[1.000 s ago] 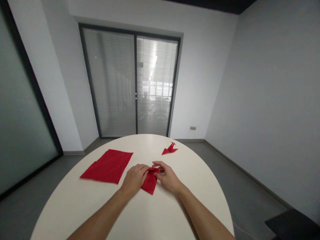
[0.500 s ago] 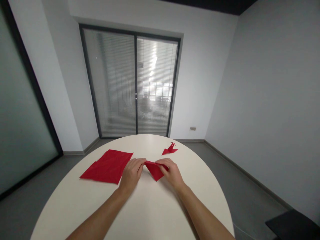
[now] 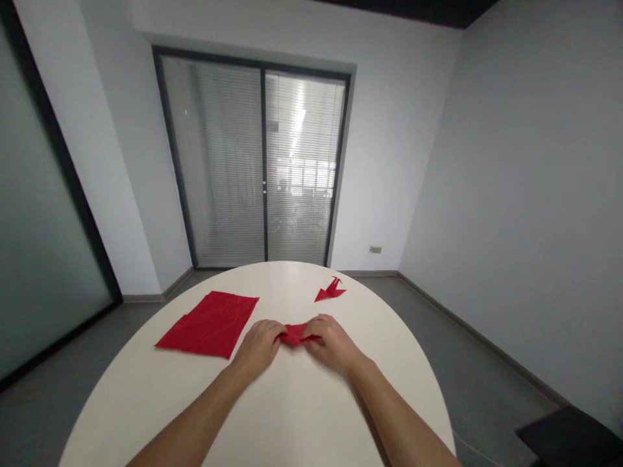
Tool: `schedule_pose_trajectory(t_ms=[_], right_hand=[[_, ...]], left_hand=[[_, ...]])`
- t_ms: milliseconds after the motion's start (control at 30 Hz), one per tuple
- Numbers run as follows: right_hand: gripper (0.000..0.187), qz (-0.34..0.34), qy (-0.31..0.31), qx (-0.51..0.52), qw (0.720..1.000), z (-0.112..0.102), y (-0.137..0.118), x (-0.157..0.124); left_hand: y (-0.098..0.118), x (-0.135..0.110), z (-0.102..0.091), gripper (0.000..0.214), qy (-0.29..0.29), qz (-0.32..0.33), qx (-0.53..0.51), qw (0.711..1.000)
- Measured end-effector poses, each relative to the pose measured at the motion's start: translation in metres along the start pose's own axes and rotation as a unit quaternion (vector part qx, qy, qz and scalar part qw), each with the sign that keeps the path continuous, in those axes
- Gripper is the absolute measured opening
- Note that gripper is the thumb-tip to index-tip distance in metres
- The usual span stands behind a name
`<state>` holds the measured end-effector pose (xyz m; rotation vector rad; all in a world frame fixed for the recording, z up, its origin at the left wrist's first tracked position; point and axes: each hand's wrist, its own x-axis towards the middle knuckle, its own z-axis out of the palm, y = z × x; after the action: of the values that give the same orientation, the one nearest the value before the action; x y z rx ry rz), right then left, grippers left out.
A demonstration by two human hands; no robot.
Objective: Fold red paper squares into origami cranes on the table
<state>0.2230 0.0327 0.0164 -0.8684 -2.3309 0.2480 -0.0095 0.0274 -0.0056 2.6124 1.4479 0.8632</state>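
Between my two hands is a folded piece of red paper (image 3: 294, 334), low over the table, its ends hidden by my fingers. My left hand (image 3: 263, 344) pinches its left end. At the right end, my right hand (image 3: 331, 340) grips it with thumb and fingers closed. Beyond my right hand stands a red origami crane (image 3: 331, 290) with pointed wings. Left of my left hand lies a stack of red paper sheets (image 3: 209, 324), slightly uneven at its edges.
The round white table (image 3: 292, 415) fills the lower middle. Past its far edge is a glass door (image 3: 265, 168) with blinds. A black object (image 3: 572, 434), partly cut off, sits low at the right.
Both hands have come down a little toward the tabletop with the red paper. The paper's pointed flap, hanging toward me before, now looks much shorter. The crane and the stack have stayed put.
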Motion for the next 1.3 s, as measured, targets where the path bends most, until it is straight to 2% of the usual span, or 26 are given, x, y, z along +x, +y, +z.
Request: schedule_pose_trajectory(t_ms=[67, 133, 267, 433, 533, 633, 700, 800, 933, 1067, 1200, 1300], right_hand=[[0.020, 0.028, 0.003, 0.021, 0.999, 0.002, 0.001, -0.001], [0.019, 0.080, 0.022, 0.065, 0.994, 0.004, 0.004, -0.002], [0.027, 0.176, 0.128, 0.180, 0.959, 0.004, 0.013, 0.000], [0.047, 0.203, 0.223, 0.320, 0.898, 0.000, 0.014, 0.004], [0.049, 0.218, 0.246, 0.323, 0.888, 0.004, 0.015, 0.005], [0.047, 0.238, 0.225, 0.268, 0.906, 0.012, 0.023, 0.002], [0.046, 0.260, 0.193, 0.205, 0.924, 0.018, 0.029, -0.001], [0.042, 0.283, 0.134, 0.114, 0.943, 0.022, 0.032, -0.005], [0.043, 0.295, 0.096, 0.048, 0.949, 0.021, 0.027, -0.006], [0.048, 0.296, 0.093, 0.032, 0.950, 0.021, 0.023, -0.006], [0.063, 0.289, 0.079, 0.068, 0.952, 0.024, 0.022, -0.006], [0.060, 0.252, 0.060, 0.105, 0.960, 0.026, 0.021, -0.006]], left_hand=[[0.001, -0.001, 0.001, 0.030, -0.014, -0.002, -0.012, 1.000], [0.002, -0.001, 0.000, 0.026, -0.004, -0.019, -0.029, 0.999], [0.007, 0.002, -0.005, 0.023, 0.051, -0.079, -0.096, 0.991], [0.015, 0.006, -0.004, 0.027, 0.073, -0.134, -0.243, 0.958], [0.018, 0.006, 0.000, 0.035, 0.049, -0.164, -0.275, 0.946], [0.020, 0.003, 0.002, 0.035, 0.003, -0.190, -0.174, 0.966], [0.020, 0.000, 0.002, 0.031, -0.029, -0.182, -0.089, 0.979], [0.019, -0.004, 0.002, 0.031, -0.036, -0.108, -0.020, 0.993], [0.016, -0.006, 0.007, 0.044, -0.058, 0.019, -0.029, 0.998], [0.012, -0.008, 0.014, 0.045, -0.089, 0.046, -0.028, 0.995], [0.008, -0.010, 0.016, 0.041, -0.083, 0.041, -0.004, 0.996], [0.009, -0.010, 0.014, 0.040, -0.077, 0.037, 0.009, 0.996]])
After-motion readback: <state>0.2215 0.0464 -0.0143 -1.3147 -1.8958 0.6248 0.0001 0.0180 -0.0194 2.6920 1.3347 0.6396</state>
